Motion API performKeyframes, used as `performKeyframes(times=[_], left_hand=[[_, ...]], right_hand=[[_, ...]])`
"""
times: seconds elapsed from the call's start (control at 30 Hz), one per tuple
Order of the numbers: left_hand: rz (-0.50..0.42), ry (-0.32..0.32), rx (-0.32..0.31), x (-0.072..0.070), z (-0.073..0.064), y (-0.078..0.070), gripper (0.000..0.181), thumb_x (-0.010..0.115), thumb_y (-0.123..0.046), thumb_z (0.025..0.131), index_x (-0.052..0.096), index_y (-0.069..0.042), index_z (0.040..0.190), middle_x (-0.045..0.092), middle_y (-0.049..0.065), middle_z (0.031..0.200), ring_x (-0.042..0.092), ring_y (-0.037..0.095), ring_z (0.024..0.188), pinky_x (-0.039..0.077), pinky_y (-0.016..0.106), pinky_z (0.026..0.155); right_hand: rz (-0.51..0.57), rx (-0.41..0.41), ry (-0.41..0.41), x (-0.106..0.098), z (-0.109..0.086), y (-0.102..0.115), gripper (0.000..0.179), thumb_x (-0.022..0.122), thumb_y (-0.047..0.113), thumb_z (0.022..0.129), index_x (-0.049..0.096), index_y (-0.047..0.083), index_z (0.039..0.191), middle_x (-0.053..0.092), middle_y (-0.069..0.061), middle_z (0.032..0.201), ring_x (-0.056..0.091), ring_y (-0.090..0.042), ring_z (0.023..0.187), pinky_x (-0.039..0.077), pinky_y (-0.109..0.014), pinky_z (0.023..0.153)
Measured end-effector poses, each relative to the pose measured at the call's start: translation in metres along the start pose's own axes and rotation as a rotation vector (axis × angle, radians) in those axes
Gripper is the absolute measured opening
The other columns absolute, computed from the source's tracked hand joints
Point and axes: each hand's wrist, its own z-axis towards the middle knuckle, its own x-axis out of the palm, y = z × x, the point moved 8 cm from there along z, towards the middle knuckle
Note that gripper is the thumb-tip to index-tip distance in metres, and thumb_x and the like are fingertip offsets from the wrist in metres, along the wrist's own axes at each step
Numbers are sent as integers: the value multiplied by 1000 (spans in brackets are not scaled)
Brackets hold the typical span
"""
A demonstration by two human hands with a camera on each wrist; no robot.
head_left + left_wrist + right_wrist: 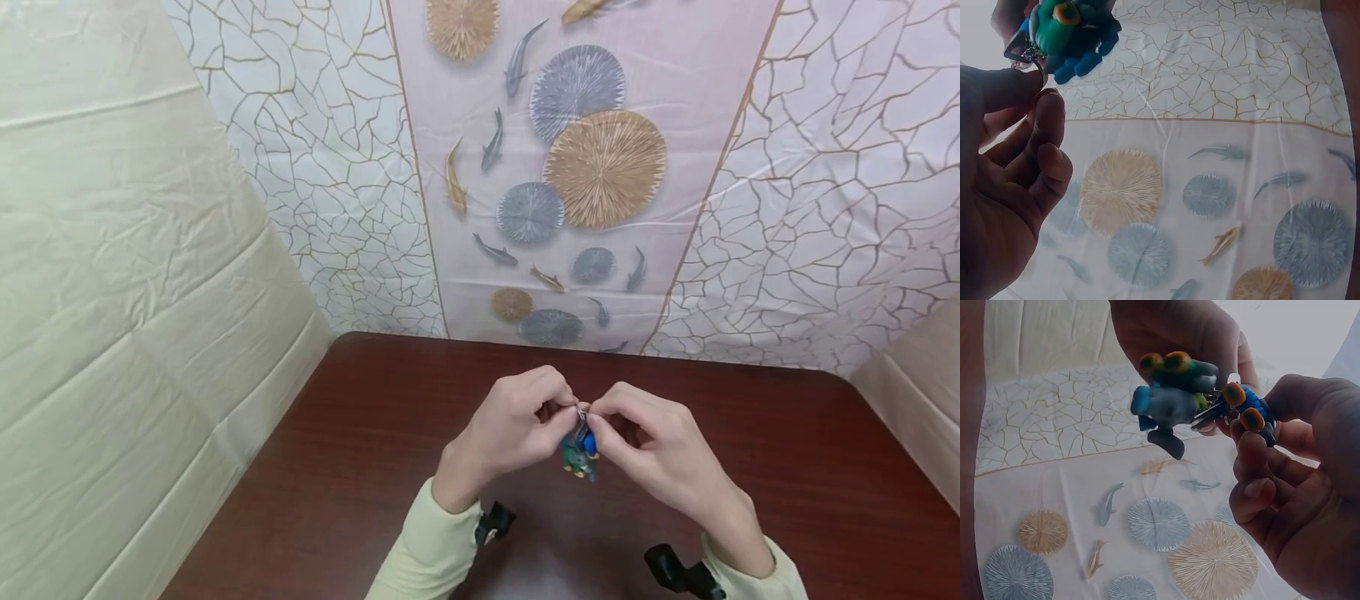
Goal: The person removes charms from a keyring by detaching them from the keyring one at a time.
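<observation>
Both hands meet above the table, working on a keychain with small colourful figure charms (578, 460). My left hand (517, 421) pinches a metal key ring (1042, 72) between thumb and index finger. From the other side, my right hand (663, 446) pinches the keychain's top beside the ring, its fingertips partly hiding what they grip. A blue charm with orange ends (1250, 407) hangs close against the right fingertips. Green, grey and blue charms (1175, 403) dangle below, slightly blurred in the right wrist view.
A dark reddish-brown table (360, 467) lies under the hands. Behind it hangs a patterned cloth (480, 275) with fish and round leaf shapes; a pale cloth (150, 333) covers the left side. Black wrist straps (495, 523) sit at the sleeves.
</observation>
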Motion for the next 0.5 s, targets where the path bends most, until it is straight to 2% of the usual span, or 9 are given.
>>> performKeyframes(times=[0.2, 0.5], left_hand=[[-75, 0, -49, 1, -2, 7, 16, 66, -1, 84, 57, -12, 76, 60, -5, 71, 49, -1, 61, 39, 4, 58], [-114, 16, -117, 3, -4, 13, 19, 65, 0, 81, 56, -14, 71, 57, -5, 68, 43, -2, 58, 35, 7, 55]], right_hand=[[18, -4, 10, 2, 0, 0, 35, 70, -15, 71, 66, 16, 85, 57, 11, 76, 48, 4, 61, 37, -11, 50], [17, -14, 20, 4, -1, 1, 34, 70, -15, 71, 67, 16, 87, 58, 11, 77, 48, 5, 63, 37, -10, 52]])
